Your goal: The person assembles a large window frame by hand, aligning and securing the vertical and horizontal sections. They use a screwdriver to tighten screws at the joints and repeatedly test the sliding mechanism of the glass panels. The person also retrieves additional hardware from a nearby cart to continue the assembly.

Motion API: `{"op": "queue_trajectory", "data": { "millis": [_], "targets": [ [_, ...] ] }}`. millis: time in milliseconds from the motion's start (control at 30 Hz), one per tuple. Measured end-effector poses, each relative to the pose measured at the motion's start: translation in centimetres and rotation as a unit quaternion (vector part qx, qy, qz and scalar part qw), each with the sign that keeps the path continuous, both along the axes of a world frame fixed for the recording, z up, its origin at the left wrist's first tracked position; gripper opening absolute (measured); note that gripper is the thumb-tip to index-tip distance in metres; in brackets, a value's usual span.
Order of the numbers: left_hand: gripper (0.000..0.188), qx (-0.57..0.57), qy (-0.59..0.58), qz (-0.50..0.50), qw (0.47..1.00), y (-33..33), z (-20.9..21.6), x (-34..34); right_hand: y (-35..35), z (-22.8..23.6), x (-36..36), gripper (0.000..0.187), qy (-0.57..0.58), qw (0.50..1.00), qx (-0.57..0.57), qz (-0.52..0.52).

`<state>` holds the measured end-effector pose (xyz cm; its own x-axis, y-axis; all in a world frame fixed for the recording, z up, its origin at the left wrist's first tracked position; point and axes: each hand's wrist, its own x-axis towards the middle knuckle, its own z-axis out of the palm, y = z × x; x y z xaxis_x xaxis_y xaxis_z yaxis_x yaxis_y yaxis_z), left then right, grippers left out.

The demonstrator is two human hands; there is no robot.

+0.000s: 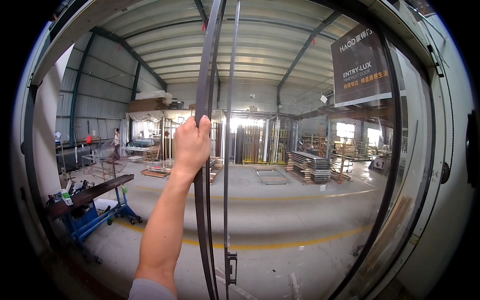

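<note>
Raised left hand (192, 144) (thumb up) grips dark bar (204, 82)

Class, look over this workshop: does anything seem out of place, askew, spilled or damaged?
Only mild untidiness: the stack of panels has uneven, jutting edges, and what looks like a small pale scrap lies loose on the floor. The dark upright bar in the left hand shows no clear damage.

One hand (191, 146), one banner (361, 80), two yellow floor lines (270, 247) show.

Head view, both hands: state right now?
Left hand: closed, gripping the dark upright bar.
Right hand: not in view, can't tell.
</note>
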<state>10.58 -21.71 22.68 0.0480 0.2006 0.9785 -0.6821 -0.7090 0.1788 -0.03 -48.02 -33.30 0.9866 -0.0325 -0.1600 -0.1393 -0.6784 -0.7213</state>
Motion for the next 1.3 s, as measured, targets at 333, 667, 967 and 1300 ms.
{"op": "queue_trajectory", "data": {
  "millis": [333,667,967,1300],
  "targets": [
    [0.048,0.013,-0.034,-0.008,0.999,-0.5,-0.2,0.8,0.0,-0.7,0.2,0.042,0.011,1.000,0.010,0.005],
    [0.047,0.015,-0.034,0.014,0.999,-0.1,-0.1,1.1,0.1,-1.0,0.3,0.044,0.017,1.000,0.015,0.013],
    [0.048,0.017,-0.012,-0.003,1.000,0.6,-0.1,0.3,0.6,-1.5,0.0,0.046,0.019,0.999,0.021,0.016],
    [0.042,-0.032,0.020,-0.051,0.998,0.6,-0.7,0.0,1.3,-2.8,-0.4,0.048,0.020,1.000,0.014,0.007]
  ]
}}
